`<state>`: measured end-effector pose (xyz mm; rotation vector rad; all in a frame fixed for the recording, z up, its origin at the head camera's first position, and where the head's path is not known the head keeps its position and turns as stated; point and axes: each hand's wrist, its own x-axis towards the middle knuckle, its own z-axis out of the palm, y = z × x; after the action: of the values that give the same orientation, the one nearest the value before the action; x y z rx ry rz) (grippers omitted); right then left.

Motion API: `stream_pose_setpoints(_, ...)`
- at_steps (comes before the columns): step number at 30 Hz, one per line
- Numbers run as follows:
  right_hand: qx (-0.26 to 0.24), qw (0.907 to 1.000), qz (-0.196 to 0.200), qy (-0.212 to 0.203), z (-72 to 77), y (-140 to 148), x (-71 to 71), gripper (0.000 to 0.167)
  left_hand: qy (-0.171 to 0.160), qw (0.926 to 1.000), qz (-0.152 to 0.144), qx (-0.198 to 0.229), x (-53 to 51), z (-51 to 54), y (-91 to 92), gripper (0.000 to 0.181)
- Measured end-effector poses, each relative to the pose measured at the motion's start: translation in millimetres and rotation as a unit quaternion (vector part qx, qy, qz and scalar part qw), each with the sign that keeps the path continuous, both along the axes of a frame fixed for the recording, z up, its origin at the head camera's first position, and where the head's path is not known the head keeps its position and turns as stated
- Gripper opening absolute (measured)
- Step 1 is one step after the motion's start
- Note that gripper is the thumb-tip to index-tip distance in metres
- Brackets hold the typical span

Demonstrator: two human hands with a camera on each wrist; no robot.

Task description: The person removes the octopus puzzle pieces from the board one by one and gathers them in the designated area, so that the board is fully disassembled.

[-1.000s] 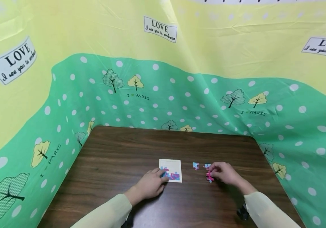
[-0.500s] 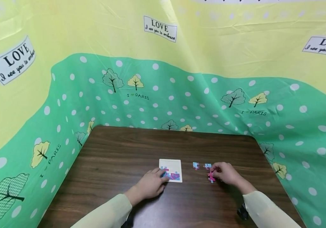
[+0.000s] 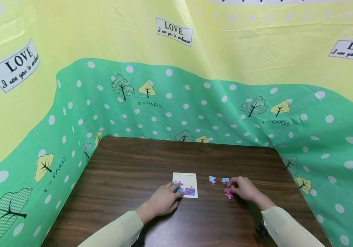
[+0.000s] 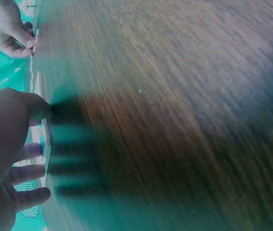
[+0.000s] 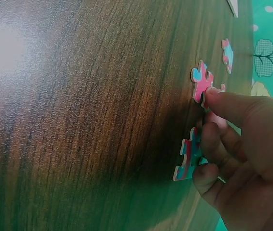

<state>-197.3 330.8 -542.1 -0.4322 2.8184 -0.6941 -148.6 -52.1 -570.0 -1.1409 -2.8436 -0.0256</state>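
Note:
In the head view my left hand point(image 3: 163, 200) rests its fingers on the lower left of a white puzzle tray point(image 3: 192, 177). Joined pink and blue puzzle pieces point(image 3: 189, 191) lie along the tray's bottom and left side, partly covered by the fingers. In the left wrist view those fingers point(image 4: 30, 172) are spread at the tray's edge. My right hand point(image 3: 243, 188) pinches a pink puzzle piece point(image 3: 228, 192) with a blue tab, low over the table. The right wrist view shows thumb and fingertip on that pink piece point(image 5: 203, 83).
Two loose blue-and-pink pieces, a left one point(image 3: 212, 179) and a right one point(image 3: 224, 180), lie right of the tray. Another loose piece point(image 5: 188, 155) lies under my right fingers. The brown wooden table point(image 3: 133, 161) ends at a green and yellow curtain point(image 3: 164, 113).
The pink piece has shifted slightly right and turned a little in my right hand's pinch. My left hand has stayed in place on the tray.

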Motion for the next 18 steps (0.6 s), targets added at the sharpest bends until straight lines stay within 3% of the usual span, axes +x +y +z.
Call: stream_pose_setpoints(18, -0.002, 0.9999, -0.015, 0.005, -2.7, -0.2, 0.3, 0.004, 0.005, 1.0, -0.001, 0.004, 0.9, 0.4, -0.3, 0.041)
